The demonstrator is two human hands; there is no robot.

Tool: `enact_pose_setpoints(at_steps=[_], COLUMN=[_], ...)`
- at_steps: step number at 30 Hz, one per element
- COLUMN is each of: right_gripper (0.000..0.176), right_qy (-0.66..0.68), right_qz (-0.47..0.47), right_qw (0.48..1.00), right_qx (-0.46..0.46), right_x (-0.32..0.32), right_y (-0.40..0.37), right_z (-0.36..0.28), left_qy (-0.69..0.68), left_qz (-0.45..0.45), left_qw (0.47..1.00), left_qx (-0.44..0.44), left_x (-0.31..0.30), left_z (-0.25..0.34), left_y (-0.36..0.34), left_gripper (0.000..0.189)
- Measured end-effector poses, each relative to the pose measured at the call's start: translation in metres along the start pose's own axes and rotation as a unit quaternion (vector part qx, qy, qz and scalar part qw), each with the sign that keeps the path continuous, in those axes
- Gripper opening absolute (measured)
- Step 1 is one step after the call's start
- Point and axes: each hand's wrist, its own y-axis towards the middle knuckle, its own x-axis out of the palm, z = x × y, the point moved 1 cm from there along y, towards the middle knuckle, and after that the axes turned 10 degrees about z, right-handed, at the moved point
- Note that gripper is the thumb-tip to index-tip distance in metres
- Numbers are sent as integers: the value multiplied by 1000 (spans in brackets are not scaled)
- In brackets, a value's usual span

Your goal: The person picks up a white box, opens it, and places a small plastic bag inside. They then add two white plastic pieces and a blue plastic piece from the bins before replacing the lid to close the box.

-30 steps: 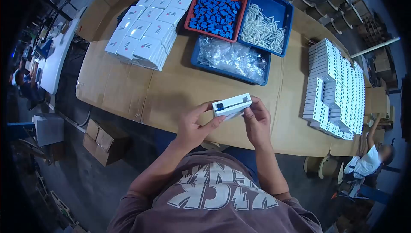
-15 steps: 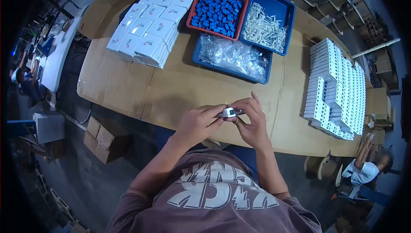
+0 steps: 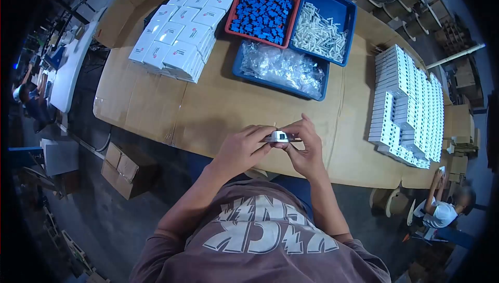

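A small white piece with a dark opening on its near edge (image 3: pixel 281 136) is pinched between both hands, over the near edge of the cardboard-covered table. My left hand (image 3: pixel 237 150) grips its left side with thumb and fingers. On the right side, my right hand (image 3: pixel 305 147) closes thumb and fingers on it, with one finger raised. Fingers cover much of the piece, and its exact kind cannot be made out. A thin light tip shows just above it between the fingers.
Beyond my hands are a blue tray of clear plastic bags (image 3: pixel 326 86), a red tray of blue parts (image 3: pixel 232 34) and a blue tray of whitish plugs (image 3: pixel 351 28). White packages (image 3: pixel 179 33) are stacked left, white units (image 3: pixel 408 109) right. A co-worker (image 3: pixel 442 210) sits at right.
The held piece turns slightly, its dark opening facing me a little more. My right hand's raised finger shifts slightly left and down. The co-worker's hands at right have moved.
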Motion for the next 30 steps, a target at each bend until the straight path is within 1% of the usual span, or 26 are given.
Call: enact_pose_setpoints(at_steps=[2,4,5,8,9,12,13,19,25,30], right_gripper=[30,32,33,35,34,34,33,30,27,28], right_qy=[25,91,124,141,158,124,118,86,92,101], right_qz=[7,59,85,-14,-11,-32,-28,-21,-11,-11], right_qw=[1000,991,982,985,985,992,993,996,996,995], right_qx=[11,78,111,97,72,11,4,-3,-13,6], right_x=[1,1,1,-12,-12,-14,-14,-14,-11,-10], right_y=[1,4,6,0,-1,2,2,1,-1,-2], right_z=[-3,-13,-17,-3,-1,-8,-10,-15,-10,-4], left_qy=[-36,-84,-119,-183,-189,-187,-197,-199,-188,-191], left_qz=[6,23,6,-17,-16,2,13,12,4,6], left_qw=[999,995,990,982,981,982,980,980,982,981], left_qx=[-22,-45,-79,-34,-42,-16,-13,-22,-17,-18], left_x=[-1,-4,-10,-17,-19,-10,-7,-6,-10,-9], left_z=[-1,-1,0,0,7,4,1,1,2,0], left_y=[0,0,2,8,9,5,4,1,4,4], left_gripper=[37,36,33,32,32,33,34,32,32,33])
